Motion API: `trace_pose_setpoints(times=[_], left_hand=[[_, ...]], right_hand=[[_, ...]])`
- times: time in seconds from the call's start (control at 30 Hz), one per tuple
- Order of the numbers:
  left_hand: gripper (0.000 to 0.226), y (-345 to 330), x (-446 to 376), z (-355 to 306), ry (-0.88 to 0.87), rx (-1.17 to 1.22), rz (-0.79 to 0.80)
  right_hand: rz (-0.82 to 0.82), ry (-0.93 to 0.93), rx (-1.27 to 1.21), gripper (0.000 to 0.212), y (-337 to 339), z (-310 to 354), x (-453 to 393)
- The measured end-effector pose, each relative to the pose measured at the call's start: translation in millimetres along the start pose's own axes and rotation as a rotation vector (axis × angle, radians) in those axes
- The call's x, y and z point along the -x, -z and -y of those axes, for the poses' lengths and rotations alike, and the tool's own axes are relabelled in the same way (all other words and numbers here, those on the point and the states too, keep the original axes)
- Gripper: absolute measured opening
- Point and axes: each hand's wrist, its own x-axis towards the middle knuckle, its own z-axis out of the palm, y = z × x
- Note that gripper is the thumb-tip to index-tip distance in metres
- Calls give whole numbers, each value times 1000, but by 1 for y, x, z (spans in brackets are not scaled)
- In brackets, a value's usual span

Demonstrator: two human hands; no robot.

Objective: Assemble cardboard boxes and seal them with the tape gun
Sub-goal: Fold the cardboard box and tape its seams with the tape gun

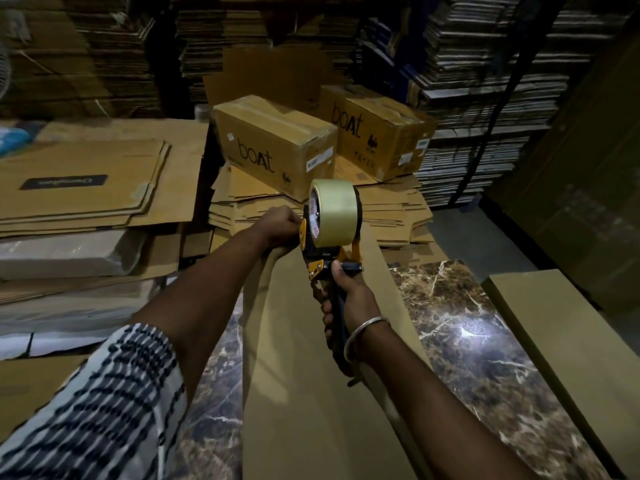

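A long plain cardboard box [298,393] lies lengthwise in front of me on the marble floor. My right hand [349,303] grips the black handle of a yellow-and-black tape gun [329,233] that carries a big roll of clear tape, held over the box's far end. My left hand [280,225] is curled over the far end of the box, just left of the tape gun; what its fingers hold is hidden.
Two taped "boat" boxes [273,143] [377,129] sit on a stack of flat cartons [388,213] beyond. Flat cardboard piles [86,188] lie at left, another long box [568,344] at right, and tall stacks of cartons [485,81] line the back.
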Motion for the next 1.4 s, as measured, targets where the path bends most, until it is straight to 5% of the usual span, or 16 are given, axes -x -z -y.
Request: trace_pose_setpoints(times=[0.43, 0.5, 0.63, 0.7, 0.9, 1.4], left_hand=[[41, -8, 20, -5, -91, -130, -122], [31, -16, 25, -7, -93, -206, -186], [45, -38, 50, -14, -285, -245, -360], [43, -43, 68, -15, -412, -246, -299], [54, -41, 69, 0, -410, -445, 51], [61, -29, 40, -4, -268, -629, 135]], right_hand=[[-32, 74, 49, 51, 34, -58, 57], [-36, 46, 30, 51, 36, -59, 64], [-24, 0, 12, 53, 38, -60, 70], [-17, 6, 25, 53, 38, -61, 71], [-12, 21, 41, 51, 35, -60, 68], [-12, -70, 58, 60, 37, -31, 44]])
